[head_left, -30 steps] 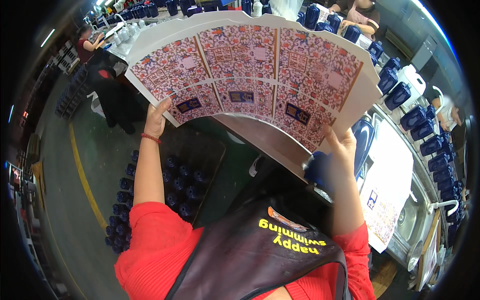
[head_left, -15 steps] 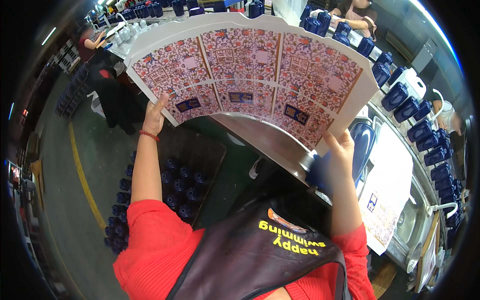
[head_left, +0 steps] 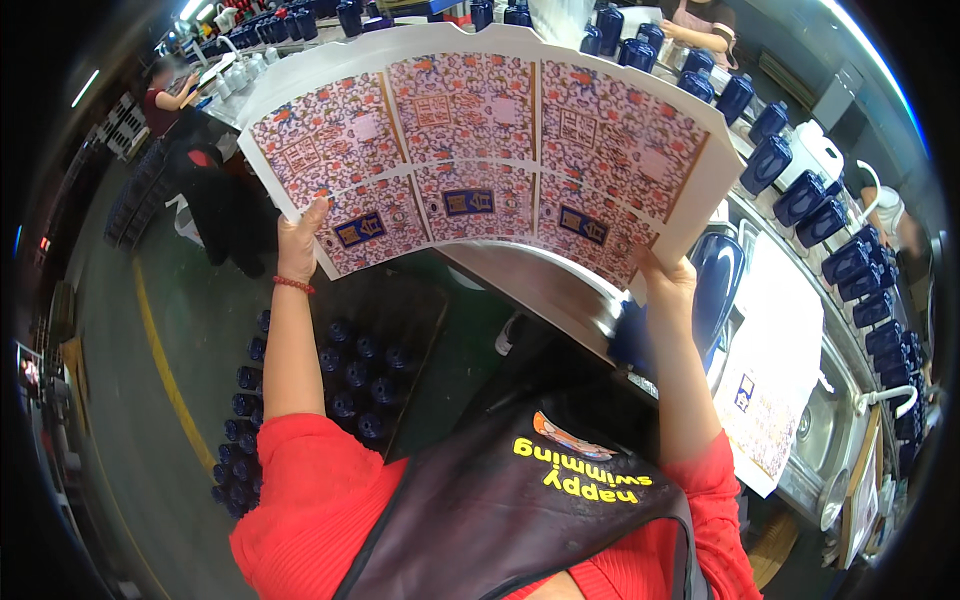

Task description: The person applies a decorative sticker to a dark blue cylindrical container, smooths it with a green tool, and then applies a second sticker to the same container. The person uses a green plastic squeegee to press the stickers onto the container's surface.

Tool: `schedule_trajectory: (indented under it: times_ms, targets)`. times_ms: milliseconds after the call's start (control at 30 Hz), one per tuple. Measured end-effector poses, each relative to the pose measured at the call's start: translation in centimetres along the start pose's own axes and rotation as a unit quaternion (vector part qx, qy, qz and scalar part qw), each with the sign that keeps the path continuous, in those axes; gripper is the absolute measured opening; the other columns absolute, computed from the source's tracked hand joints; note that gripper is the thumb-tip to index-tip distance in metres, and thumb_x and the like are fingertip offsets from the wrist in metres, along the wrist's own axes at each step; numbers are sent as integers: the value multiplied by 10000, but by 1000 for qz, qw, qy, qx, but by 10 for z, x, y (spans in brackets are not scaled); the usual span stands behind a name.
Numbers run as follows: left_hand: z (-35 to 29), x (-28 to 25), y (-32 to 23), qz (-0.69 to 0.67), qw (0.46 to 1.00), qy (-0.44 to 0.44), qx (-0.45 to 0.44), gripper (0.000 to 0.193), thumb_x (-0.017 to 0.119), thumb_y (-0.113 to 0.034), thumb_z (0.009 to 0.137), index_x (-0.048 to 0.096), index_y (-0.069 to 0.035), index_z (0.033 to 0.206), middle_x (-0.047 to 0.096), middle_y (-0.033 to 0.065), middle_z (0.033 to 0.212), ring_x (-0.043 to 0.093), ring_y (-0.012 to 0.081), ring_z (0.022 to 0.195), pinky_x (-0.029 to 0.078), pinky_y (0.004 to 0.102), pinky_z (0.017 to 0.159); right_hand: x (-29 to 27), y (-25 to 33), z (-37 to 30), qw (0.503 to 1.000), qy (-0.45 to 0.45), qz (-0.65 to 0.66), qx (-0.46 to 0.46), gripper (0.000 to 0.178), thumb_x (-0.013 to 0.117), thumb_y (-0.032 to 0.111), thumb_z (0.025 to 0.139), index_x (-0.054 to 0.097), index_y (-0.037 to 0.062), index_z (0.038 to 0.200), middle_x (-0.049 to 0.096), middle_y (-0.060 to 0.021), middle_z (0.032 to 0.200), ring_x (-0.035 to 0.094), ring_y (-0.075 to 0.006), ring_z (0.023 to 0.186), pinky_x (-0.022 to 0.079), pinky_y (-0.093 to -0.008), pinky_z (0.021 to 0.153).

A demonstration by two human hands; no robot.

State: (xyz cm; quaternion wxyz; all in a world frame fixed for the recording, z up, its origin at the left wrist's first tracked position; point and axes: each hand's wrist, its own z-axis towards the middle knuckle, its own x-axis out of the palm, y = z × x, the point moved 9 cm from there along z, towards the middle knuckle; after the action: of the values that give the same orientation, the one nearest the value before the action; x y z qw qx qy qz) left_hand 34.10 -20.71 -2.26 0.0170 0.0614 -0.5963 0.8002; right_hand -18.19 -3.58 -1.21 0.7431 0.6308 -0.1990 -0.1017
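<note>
The big curved printed sheet (head_left: 470,120) is held up in front of the person, one low corner in each hand. It is white at the edge and has two rows of pink and red flower pictures, three in each row, and each picture in the low row has a dark blue label. The left hand (head_left: 297,245) pinches the low left corner, with the thumb lying on the printed side and the other fingers tucked behind, where they are hard to see. The right hand (head_left: 668,285) grips the low right corner, its thumb against the front near the brown edge, and the rest of its fingers are mostly hidden. Most of the sheet sticks out past the fingers, up and away from the person. A shiny blue container (head_left: 717,280) is just beside the right hand. To the right, another printed sheet (head_left: 765,370) lies partly over a metal sink (head_left: 825,430). Blue bottles (head_left: 768,163) stand along the counter, and more floor bottles (head_left: 343,403) are down below the left hand
</note>
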Motion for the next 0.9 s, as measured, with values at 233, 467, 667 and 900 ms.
schedule_trajectory:
  times_ms: [233, 467, 667, 900]
  targets:
    - [-6, 5, 0, -47, 997, 37, -41, 427, 762, -239, 925, 618, -22, 1263, 648, 10, 1136, 602, 113, 1036, 458, 315, 939, -5, 6, -4, 999, -6, -38, 16, 203, 711, 128, 962, 689, 22, 1135, 682, 2, 998, 581, -81, 898, 475, -266, 813]
    - [-12, 5, -11, -1, 1000, 29, -8, 492, 789, -297, 903, 625, -12, 1268, 648, 16, 1142, 602, 111, 1026, 470, 306, 929, -6, 6, -11, 999, -43, -7, -2, 210, 711, 115, 962, 695, 32, 1154, 688, 2, 1013, 581, -74, 921, 474, -262, 831]
    - [-11, 9, -14, -55, 995, 62, -51, 397, 770, -277, 922, 661, -46, 1226, 690, 10, 1115, 635, 104, 1009, 494, 296, 915, -11, 5, -12, 1000, 3, 21, 22, 215, 702, 75, 954, 685, 34, 1165, 700, -2, 1034, 608, -92, 934, 483, -269, 847]
    - [-12, 11, -23, -19, 999, 32, -22, 349, 783, -223, 906, 678, -29, 1176, 712, 24, 1075, 661, 111, 958, 517, 298, 874, -25, -15, -13, 998, -34, 22, 40, 209, 672, -4, 926, 679, 29, 1133, 710, -27, 1019, 635, -115, 928, 496, -283, 855]
